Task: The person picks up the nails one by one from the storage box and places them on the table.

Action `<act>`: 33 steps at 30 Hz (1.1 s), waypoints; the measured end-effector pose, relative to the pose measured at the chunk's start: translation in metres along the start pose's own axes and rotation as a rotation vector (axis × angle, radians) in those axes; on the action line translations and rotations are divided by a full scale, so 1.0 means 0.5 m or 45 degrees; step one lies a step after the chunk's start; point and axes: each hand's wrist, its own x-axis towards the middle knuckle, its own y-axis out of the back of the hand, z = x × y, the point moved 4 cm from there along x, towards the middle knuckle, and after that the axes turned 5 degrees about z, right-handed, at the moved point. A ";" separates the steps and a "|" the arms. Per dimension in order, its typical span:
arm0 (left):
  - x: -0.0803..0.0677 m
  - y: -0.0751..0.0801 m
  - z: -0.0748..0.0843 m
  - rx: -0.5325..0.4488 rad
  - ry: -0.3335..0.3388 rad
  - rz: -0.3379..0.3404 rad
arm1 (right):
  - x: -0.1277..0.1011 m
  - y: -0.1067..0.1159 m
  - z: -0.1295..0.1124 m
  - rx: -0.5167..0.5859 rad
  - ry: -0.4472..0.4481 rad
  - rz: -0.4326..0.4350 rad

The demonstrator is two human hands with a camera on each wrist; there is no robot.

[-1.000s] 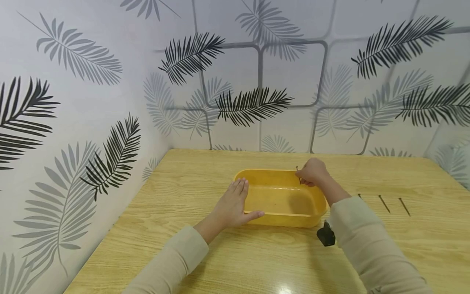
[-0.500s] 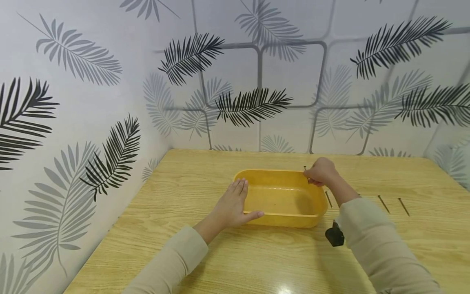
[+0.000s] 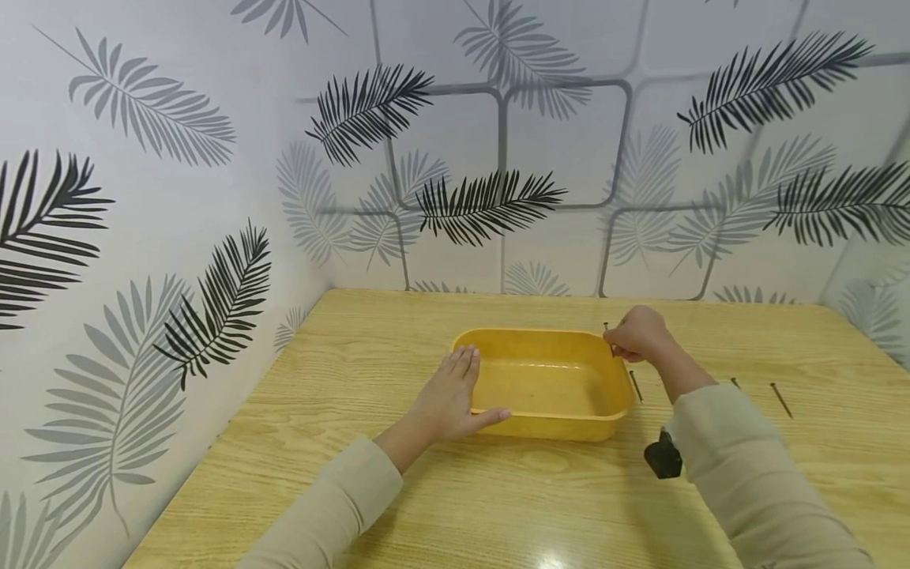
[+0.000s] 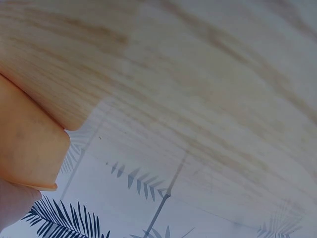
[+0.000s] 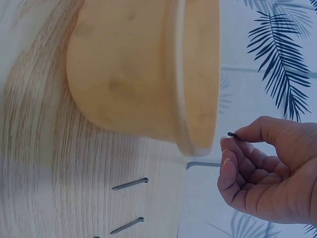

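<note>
A yellow plastic tub (image 3: 540,427) stands on the wooden table. My left hand (image 3: 446,395) rests at its left end, fingers laid straight over the rim and thumb along the front edge. The right hand (image 3: 640,333) pinches a dark screw (image 3: 607,330) between thumb and fingertips, at the tub's back right corner. In the right wrist view, only a short end of that screw (image 5: 232,134) shows past the fingertips, beside the tub's rim (image 5: 181,99). Another screw (image 3: 636,386) lies on the table close to the tub's right end.
To the right lie a screw (image 3: 780,400) and another screw (image 3: 735,383) partly hidden by the sleeve. A small black device (image 3: 663,456) hangs at the right wrist. A leaf-patterned wall (image 3: 455,261) borders the table's back and left sides.
My right hand has moved right along the tub's back rim to its corner, carrying the screw. The screw beside the tub's right end has come into view. The left hand has stayed in place.
</note>
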 end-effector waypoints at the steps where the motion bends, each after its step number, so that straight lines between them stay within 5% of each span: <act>1: 0.000 0.001 0.000 -0.003 -0.002 0.002 | -0.002 0.002 0.001 0.001 -0.002 -0.001; 33: 0.000 0.000 0.001 0.018 -0.003 -0.005 | -0.016 0.050 0.075 -0.042 -0.046 -0.039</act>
